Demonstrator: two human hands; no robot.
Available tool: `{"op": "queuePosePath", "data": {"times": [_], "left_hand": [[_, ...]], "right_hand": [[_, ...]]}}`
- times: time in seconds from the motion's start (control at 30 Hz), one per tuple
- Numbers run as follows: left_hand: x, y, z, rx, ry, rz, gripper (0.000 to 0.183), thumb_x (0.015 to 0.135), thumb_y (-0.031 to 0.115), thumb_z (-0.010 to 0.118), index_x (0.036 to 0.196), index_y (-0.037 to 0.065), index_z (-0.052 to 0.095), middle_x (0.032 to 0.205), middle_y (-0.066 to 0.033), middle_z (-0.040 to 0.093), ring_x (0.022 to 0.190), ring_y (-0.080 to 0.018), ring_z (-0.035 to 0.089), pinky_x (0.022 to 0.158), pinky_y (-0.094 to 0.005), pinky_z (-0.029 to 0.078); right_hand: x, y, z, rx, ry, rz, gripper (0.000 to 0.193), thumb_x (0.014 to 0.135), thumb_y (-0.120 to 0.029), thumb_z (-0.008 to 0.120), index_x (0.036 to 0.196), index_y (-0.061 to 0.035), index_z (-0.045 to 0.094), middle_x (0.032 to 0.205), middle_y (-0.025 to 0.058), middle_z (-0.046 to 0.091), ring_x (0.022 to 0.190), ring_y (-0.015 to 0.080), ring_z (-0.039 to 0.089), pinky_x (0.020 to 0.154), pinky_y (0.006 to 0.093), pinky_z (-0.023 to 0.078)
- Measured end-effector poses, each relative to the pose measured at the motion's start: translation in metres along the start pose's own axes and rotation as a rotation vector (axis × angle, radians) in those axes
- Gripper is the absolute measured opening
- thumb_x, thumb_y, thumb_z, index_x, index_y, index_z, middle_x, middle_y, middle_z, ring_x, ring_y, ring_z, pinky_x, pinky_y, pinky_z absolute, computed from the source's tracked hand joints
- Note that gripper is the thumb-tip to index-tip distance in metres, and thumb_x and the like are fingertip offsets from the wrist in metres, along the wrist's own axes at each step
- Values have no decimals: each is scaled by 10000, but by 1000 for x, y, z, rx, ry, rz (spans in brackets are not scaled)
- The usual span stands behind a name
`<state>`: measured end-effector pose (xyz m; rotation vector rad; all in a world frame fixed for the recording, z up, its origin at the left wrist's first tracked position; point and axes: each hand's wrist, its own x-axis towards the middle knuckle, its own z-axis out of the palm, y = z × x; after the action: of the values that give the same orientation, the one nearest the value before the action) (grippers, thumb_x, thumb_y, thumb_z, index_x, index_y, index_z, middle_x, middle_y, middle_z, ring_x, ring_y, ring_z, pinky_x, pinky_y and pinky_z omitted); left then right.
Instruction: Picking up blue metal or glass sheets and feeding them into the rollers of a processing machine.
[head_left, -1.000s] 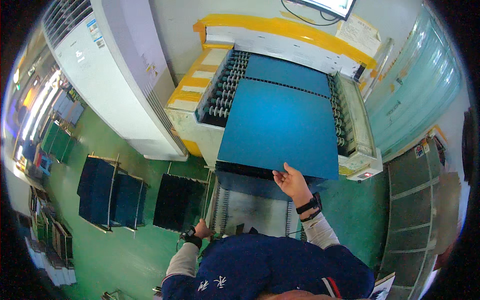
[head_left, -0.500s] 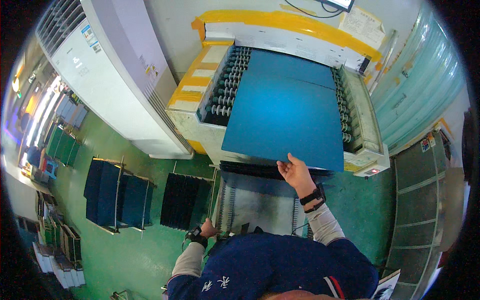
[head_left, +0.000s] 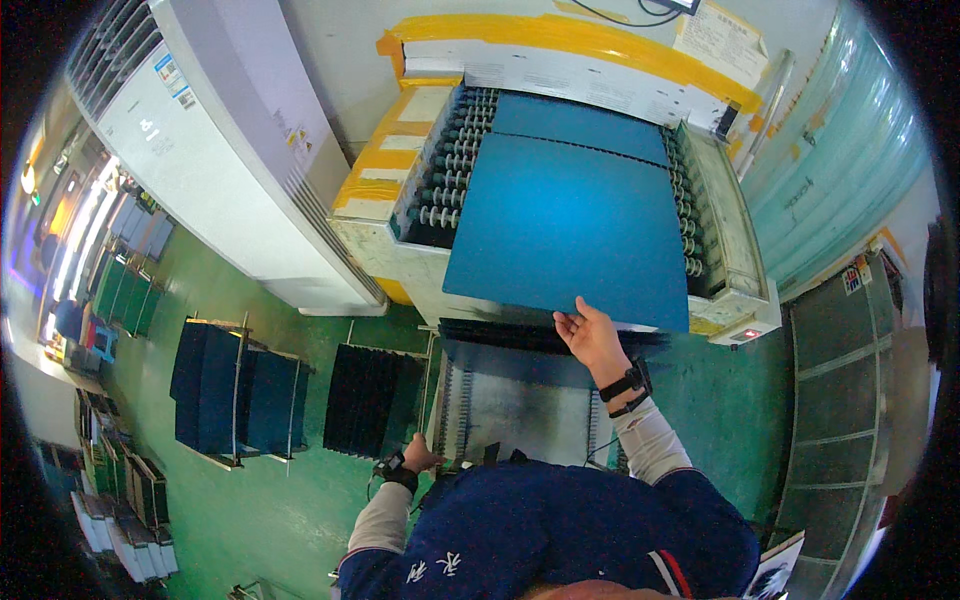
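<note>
A large flat blue panel (head_left: 565, 225) lies on the roller conveyor, its near edge jutting past the machine's front. My right hand (head_left: 590, 335) is at that near edge, thumb over the top and fingers curled at the rim, closed on it. Behind it a second blue panel (head_left: 580, 125) rests on the rollers, with a dark seam between the two. Below the conveyor's end stands a rack (head_left: 520, 425) with a row of dark panels (head_left: 530, 340) upright at its far end. My left hand (head_left: 420, 453) is closed round the rack's near left side; its fingertips are partly hidden.
Wheeled rollers (head_left: 440, 195) flank the panels inside the machine (head_left: 745, 240). A tall white air conditioner (head_left: 220, 170) stands at the left. More racks of dark panels (head_left: 370, 400) sit on the green floor. A grey metal frame (head_left: 840, 400) and a translucent curtain (head_left: 840, 160) are at the right.
The seam between the two blue panels shows more clearly, and the front panel's near edge sits slightly higher in the picture. My right hand stays at that edge; my left hand keeps its place.
</note>
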<state>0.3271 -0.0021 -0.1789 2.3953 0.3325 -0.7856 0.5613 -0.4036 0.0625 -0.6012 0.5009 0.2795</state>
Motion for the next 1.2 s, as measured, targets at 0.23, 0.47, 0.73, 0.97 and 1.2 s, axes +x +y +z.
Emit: {"op": "queuePosePath", "data": {"times": [0.23, 0.47, 0.73, 0.97, 1.2], "left_hand": [[1, 0, 1, -7, -43, -45, 848, 583, 369, 951, 1109, -35, 422, 964, -245, 670, 856, -366, 700, 711, -442, 570], [12, -15, 16, 59, -12, -50, 904, 552, 422, 948, 1109, -39, 405, 982, -269, 668, 928, -427, 677, 758, -478, 559], [20, -20, 19, -20, -57, -175, 909, 516, 448, 947, 1093, -12, 416, 964, -242, 671, 931, -401, 683, 759, -463, 565], [4, 7, 2, 63, -30, -144, 915, 511, 423, 958, 1124, 6, 422, 1063, -254, 660, 1011, -407, 664, 824, -470, 561], [6, -16, 14, 88, 15, -78, 907, 542, 373, 956, 1164, -6, 417, 1073, -234, 657, 998, -377, 671, 787, -464, 569]], "right_hand": [[4, -1, 0, 0, 3, -4, 205, 936, -194, 679, 1051, -69, 565, 1041, 147, 610, 970, 310, 614, 860, 416, 539], [2, -3, -1, 2, 17, -15, 226, 936, -178, 674, 1053, -50, 529, 1027, 164, 590, 946, 328, 612, 833, 427, 550], [7, -7, 10, -38, 27, -11, 251, 941, -204, 667, 1045, -41, 507, 940, 156, 592, 908, 326, 629, 810, 442, 560], [1, -11, 0, -271, -77, 98, 267, 953, -287, 660, 1051, -41, 630, 1027, 155, 693, 914, 270, 674, 806, 385, 559], [-35, 23, -13, -1072, -142, -389, 300, 916, -294, 694, 1035, -18, 678, 923, 110, 723, 820, 247, 699, 732, 353, 551]]}}
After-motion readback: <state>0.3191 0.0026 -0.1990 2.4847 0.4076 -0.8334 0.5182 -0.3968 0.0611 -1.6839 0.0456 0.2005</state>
